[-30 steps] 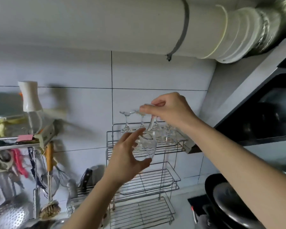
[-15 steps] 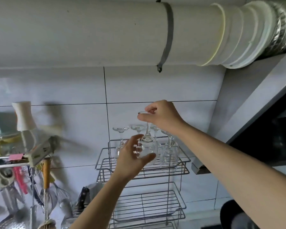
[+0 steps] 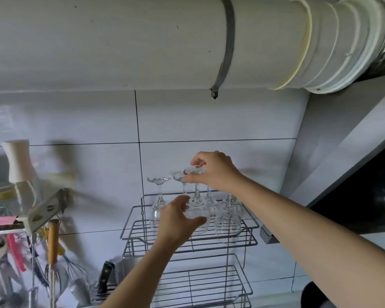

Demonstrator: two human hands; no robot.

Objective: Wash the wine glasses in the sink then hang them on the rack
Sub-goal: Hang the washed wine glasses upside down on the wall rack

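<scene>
On the head camera, my only view, the wine glass (image 3: pixel 197 200) is upside down over the top tier of the rack (image 3: pixel 133 230). The right hand (image 3: pixel 216 172) pinches its foot between thumb and fingertips (image 3: pixel 195 161). The left hand (image 3: pixel 176 221) curls round the bowl, fingers (image 3: pixel 182 200) behind and thumb in front. I cannot tell whether the rim is on the wires yet or just above them.

The crowding worries me most. One neighbouring glass (image 3: pixel 158 192) stands just to the left, and a cluster of glasses (image 3: pixel 228 216) sits close on the right, so a small sideways drift could knock bowl against bowl and chip or topple one.

The pinch on the foot is narrow, and a freshly washed glass is likely slick. If the left hand lets go first, I judge the glass could swing or slip out.

Set down with the rim across a wire, it could rock, and it is top-heavy this way up. The right forearm also passes over that cluster, so a careless pull back might catch a stem.
</scene>
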